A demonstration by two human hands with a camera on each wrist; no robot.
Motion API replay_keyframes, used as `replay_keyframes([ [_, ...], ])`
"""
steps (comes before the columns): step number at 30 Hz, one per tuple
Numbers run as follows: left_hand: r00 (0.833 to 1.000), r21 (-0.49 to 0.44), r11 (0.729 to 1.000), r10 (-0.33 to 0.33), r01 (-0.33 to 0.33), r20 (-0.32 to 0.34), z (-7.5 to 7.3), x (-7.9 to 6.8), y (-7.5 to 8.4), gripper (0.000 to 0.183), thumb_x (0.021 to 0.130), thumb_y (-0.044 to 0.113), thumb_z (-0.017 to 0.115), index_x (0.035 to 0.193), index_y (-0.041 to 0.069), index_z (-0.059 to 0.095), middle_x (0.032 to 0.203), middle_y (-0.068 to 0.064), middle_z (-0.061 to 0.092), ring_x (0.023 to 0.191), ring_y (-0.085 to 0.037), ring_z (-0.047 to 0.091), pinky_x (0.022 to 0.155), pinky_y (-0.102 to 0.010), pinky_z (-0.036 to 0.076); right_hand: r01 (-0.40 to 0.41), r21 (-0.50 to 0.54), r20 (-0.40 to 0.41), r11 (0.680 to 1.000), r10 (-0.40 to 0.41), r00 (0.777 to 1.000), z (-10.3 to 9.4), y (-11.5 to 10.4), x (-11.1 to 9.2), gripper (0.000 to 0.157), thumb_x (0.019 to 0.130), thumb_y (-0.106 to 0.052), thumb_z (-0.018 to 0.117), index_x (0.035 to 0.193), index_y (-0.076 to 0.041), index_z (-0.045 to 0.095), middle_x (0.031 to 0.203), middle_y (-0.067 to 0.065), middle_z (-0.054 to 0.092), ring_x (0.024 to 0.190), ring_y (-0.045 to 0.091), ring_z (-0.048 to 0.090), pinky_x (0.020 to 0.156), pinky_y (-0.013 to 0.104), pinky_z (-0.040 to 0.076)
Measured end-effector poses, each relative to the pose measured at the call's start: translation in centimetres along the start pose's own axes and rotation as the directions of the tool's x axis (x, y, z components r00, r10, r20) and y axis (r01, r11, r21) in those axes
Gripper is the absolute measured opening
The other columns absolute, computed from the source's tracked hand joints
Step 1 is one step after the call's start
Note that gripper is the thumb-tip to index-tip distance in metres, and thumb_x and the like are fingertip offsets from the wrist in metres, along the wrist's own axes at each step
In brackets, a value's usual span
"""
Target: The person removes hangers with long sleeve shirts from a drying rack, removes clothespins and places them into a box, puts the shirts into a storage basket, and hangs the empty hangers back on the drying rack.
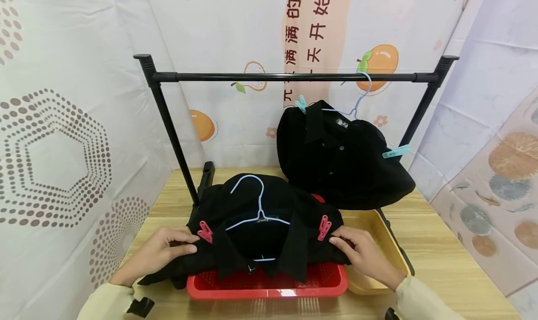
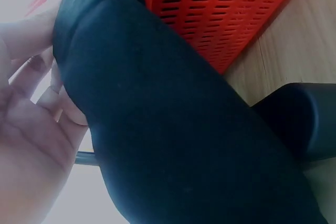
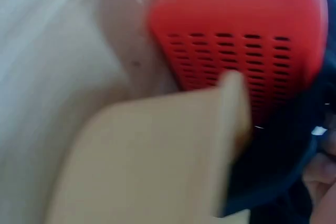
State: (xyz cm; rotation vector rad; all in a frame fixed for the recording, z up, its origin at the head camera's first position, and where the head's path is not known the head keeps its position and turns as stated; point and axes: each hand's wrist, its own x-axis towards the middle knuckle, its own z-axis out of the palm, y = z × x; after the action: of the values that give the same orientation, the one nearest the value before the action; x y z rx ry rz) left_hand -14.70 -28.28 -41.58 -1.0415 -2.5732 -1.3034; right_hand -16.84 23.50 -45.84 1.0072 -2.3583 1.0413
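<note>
A black collared shirt (image 1: 269,194) with a pale blue hanger (image 1: 260,198) inside lies over a red basket (image 1: 269,293). One pink clothespin (image 1: 205,231) sits at its left shoulder area and another pink clothespin (image 1: 324,228) at the right. My left hand (image 1: 168,250) pinches the shirt's edge beside the left clothespin; in the left wrist view the sleeve (image 2: 157,98) hangs past the fingers. With thumb and fingers, my right hand (image 1: 361,250) pinches the opposite shoulder by the right clothespin. Only part of the right hand (image 3: 323,174) shows in the right wrist view.
Behind, a black rack (image 1: 269,77) carries another black shirt (image 1: 336,161) on a blue hanger (image 1: 364,93), with teal clothespins (image 1: 396,152). A yellow basket (image 1: 378,231) stands right of the red one on the wooden table (image 1: 445,264).
</note>
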Motion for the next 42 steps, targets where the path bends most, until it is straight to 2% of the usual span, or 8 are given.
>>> replay_keyframes([
  [3, 1.0, 0.005, 1.0, 0.002, -0.002, -0.016, 0.0, -0.1, 0.1, 0.02, 0.09, 0.001, 0.076, 0.109, 0.005, 0.081, 0.086, 0.009, 0.067, 0.071, -0.005, 0.052, 0.057, -0.026, 0.045, -0.063, -0.01, 0.033, 0.998, 0.063, 0.997, -0.9, -0.4, 0.7, 0.025, 0.093, -0.01, 0.077, 0.103, -0.031, 0.068, 0.087, -0.017, 0.056, 0.07, 0.002, 0.049, 0.062, 0.019, 0.042],
  [6, 1.0, 0.026, 1.0, -0.003, 0.004, -0.029, 0.1, -0.1, 0.2, 0.019, 0.09, 0.002, 0.077, 0.109, 0.005, 0.081, 0.09, 0.009, 0.07, 0.073, -0.005, 0.054, 0.059, -0.025, 0.047, -0.132, -0.022, 0.069, 0.991, 0.134, 0.989, -1.6, -1.0, 1.3, 0.028, 0.091, -0.017, 0.08, 0.113, -0.029, 0.067, 0.086, -0.015, 0.052, 0.067, 0.003, 0.045, 0.058, 0.02, 0.04],
  [12, 0.999, 0.073, 0.996, -0.04, 0.043, -0.035, 0.2, 0.1, 0.3, 0.018, 0.092, 0.007, 0.077, 0.109, 0.006, 0.081, 0.098, 0.007, 0.074, 0.084, -0.005, 0.063, 0.067, -0.025, 0.052, -0.206, -0.013, 0.125, 0.978, 0.206, 0.97, -2.1, -2.4, 2.1, 0.042, 0.091, -0.025, 0.08, 0.13, -0.022, 0.064, 0.091, -0.011, 0.057, 0.068, 0.005, 0.049, 0.057, 0.022, 0.043],
  [17, 0.998, 0.064, 0.996, -0.059, 0.061, -0.036, 0.3, 0.1, 0.4, 0.017, 0.092, 0.008, 0.077, 0.109, 0.007, 0.081, 0.1, 0.006, 0.074, 0.089, -0.007, 0.066, 0.071, -0.026, 0.054, -0.25, 0.035, 0.128, 0.968, 0.243, 0.961, -2.1, -3.1, 2.7, 0.039, 0.097, -0.025, 0.074, 0.134, -0.019, 0.064, 0.097, -0.012, 0.062, 0.07, 0.008, 0.052, 0.058, 0.024, 0.045],
  [20, 0.997, 0.073, 0.995, -0.061, 0.065, -0.05, 0.4, 0.1, 0.5, 0.017, 0.092, 0.008, 0.078, 0.108, 0.008, 0.081, 0.1, 0.006, 0.075, 0.089, -0.006, 0.066, 0.07, -0.026, 0.054, -0.241, 0.061, 0.117, 0.969, 0.233, 0.965, -2.2, -3.3, 3.0, 0.034, 0.099, -0.022, 0.071, 0.132, -0.015, 0.065, 0.1, -0.011, 0.065, 0.066, 0.007, 0.054, 0.056, 0.025, 0.047],
  [26, 0.996, 0.086, 0.995, -0.044, 0.051, -0.074, 0.5, 0.0, 0.6, 0.017, 0.09, 0.007, 0.079, 0.106, 0.01, 0.082, 0.096, 0.009, 0.074, 0.081, -0.005, 0.061, 0.065, -0.025, 0.052, -0.226, 0.088, 0.098, 0.97, 0.217, 0.971, -2.2, -3.5, 3.2, 0.024, 0.098, -0.019, 0.073, 0.121, -0.016, 0.068, 0.092, -0.009, 0.065, 0.057, 0.006, 0.055, 0.052, 0.026, 0.049],
  [34, 0.996, 0.101, 0.994, -0.025, 0.033, -0.084, 0.5, -0.3, 0.6, 0.018, 0.089, 0.005, 0.08, 0.105, 0.012, 0.082, 0.094, 0.01, 0.073, 0.077, -0.004, 0.059, 0.063, -0.024, 0.05, -0.086, 0.085, 0.01, 0.993, 0.085, 0.996, -1.6, -3.5, 3.4, 0.026, 0.093, -0.005, 0.075, 0.114, -0.018, 0.069, 0.094, -0.001, 0.072, 0.072, 0.007, 0.056, 0.062, 0.024, 0.05],
  [42, 0.996, 0.095, 0.995, -0.021, 0.028, -0.082, 0.5, -0.4, 0.8, 0.02, 0.088, 0.003, 0.08, 0.104, 0.015, 0.082, 0.092, 0.008, 0.073, 0.075, -0.005, 0.058, 0.062, -0.024, 0.049, -0.059, 0.127, -0.063, 0.99, 0.067, 0.996, -1.1, -3.5, 3.6, 0.031, 0.088, 0.007, 0.076, 0.107, -0.017, 0.069, 0.094, -0.004, 0.074, 0.076, 0.013, 0.066, 0.062, 0.025, 0.054],
])
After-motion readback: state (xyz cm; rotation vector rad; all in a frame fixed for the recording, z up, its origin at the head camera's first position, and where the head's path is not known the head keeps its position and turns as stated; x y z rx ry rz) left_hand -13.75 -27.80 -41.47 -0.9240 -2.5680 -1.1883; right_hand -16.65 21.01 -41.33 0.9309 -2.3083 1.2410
